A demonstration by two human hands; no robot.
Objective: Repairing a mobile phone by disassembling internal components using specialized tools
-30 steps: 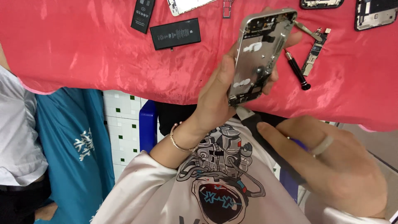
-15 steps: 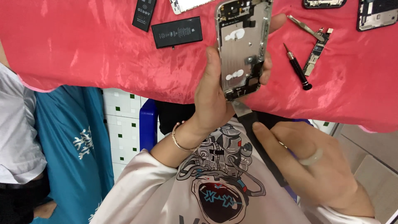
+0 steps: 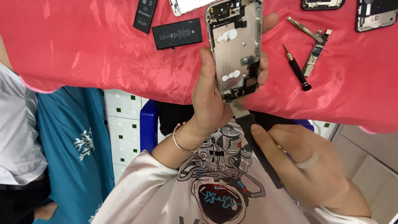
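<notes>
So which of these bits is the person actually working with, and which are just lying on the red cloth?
In use:
- left hand holds the opened phone shell
- right hand grips a flat pry tool, its tip at the shell's lower edge

Lying about:
- two black batteries
- small screwdriver
- tweezers
- circuit board

Your left hand [image 3: 215,103] hides the long silver gutted phone frame's [image 3: 236,45] near edge. The flat black prying tool's [image 3: 259,149] handle vanishes under your right hand [image 3: 315,170]. Two dark phone housings [image 3: 375,14] are cut off by the top edge.
</notes>
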